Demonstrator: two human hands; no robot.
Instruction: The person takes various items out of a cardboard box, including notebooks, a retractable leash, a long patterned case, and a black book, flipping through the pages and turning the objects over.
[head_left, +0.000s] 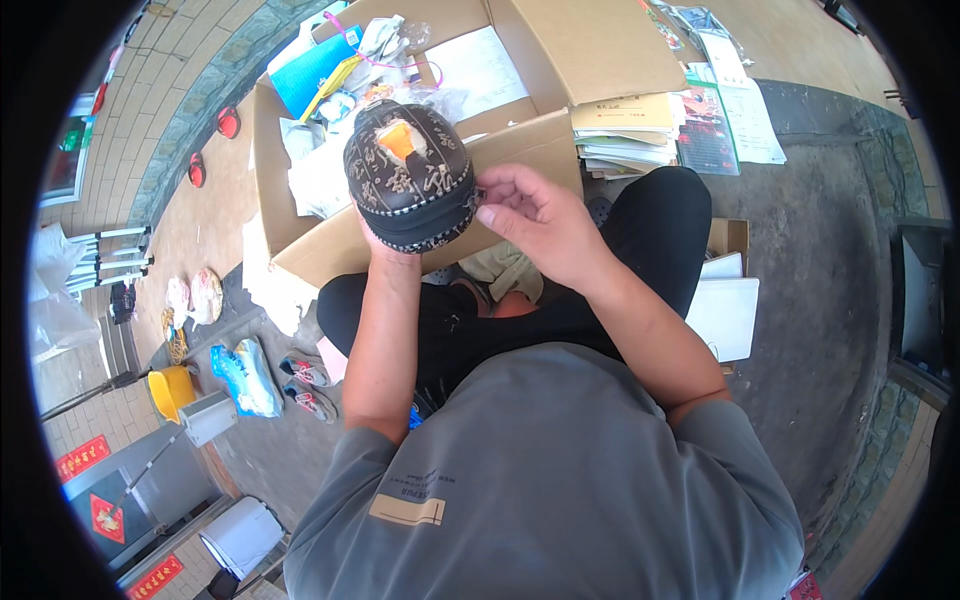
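A round dark brown case (405, 169) with raised character patterns, a black zipper band and black-and-white trim is held up over the near side of an open cardboard box (480, 165). An orange patch shows through a worn, pale-edged spot on its top. My left hand (384, 244) supports it from below and the left side, its fingers mostly hidden behind the case. At the case's right edge, my right hand (529, 210) has its thumb and fingertips by a small dark part that looks like the zipper pull; whether they pinch it is unclear.
Inside the box lie a blue folder (304, 75), plastic bags and a paper sheet (480, 67). A stack of envelopes and papers (626, 139) stands right of it. White binders (724, 315) lie beside my right knee. Shoes (307, 382) and a blue-white bag (251, 379) are at left.
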